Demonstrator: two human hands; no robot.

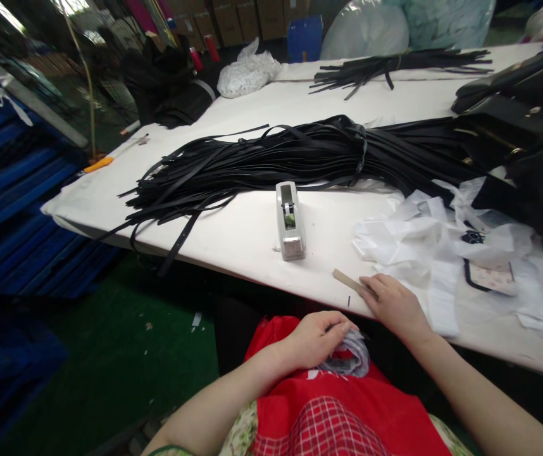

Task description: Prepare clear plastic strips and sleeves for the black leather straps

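Observation:
My left hand point(321, 339) is closed around a rolled-up bundle of clear plastic point(354, 354) that rests in my lap against the red apron point(390, 396). At the table's front edge, my right hand point(392, 304) grips one end of a flat tan strip point(346, 280); the fingertips partly hide that end. A short dark sliver point(349, 301) lies on the table just left of my right hand. Farther back stands a light grey tape dispenser point(291, 221), touched by neither hand.
A long tied bundle of black straps point(271, 155) stretches across the white table point(243, 234), some ends hanging over the edge. Crumpled white plastic bags point(409, 231) lie to the right, black bags point(532, 114) beyond them. A second strap bundle point(395, 65) is behind. Blue pallets point(19, 190) stack at left.

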